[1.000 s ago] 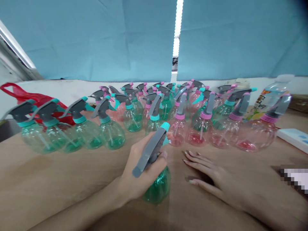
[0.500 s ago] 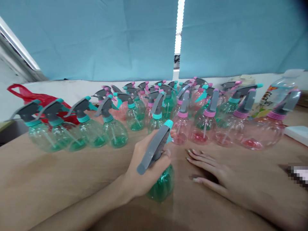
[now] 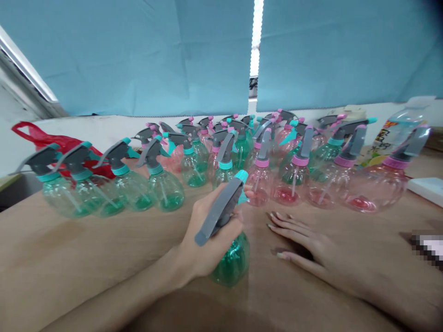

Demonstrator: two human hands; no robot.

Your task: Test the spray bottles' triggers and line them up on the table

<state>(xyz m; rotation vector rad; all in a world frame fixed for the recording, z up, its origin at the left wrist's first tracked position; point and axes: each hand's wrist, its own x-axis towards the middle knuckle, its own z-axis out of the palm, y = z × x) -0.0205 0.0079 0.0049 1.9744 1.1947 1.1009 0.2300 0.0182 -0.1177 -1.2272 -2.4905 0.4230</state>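
Observation:
My left hand (image 3: 211, 230) is wrapped round the neck of a green spray bottle (image 3: 231, 265) with a grey head and a teal nozzle. The nozzle points away from me, and the fingers hide the collar. To its right, my right hand (image 3: 308, 244) lies on the wooden table (image 3: 138, 258) with its fingers stretched out, holding nothing. Beyond my hands stand pink spray bottles (image 3: 290, 184) with grey heads and pink collars. Over to the left is a row of green spray bottles (image 3: 166, 191) with teal collars.
Several more spray bottles crowd the back of the table. A red plastic bag (image 3: 51, 138) lies behind the left row. At the right are a large clear labelled bottle (image 3: 394, 133), a white flat object (image 3: 427, 191) and a pixelated item (image 3: 429, 246). Blue sheeting (image 3: 138, 55) hangs behind.
The view has shifted very slightly. My left hand keeps its grip on the green spray bottle, and my right hand stays flat on the table.

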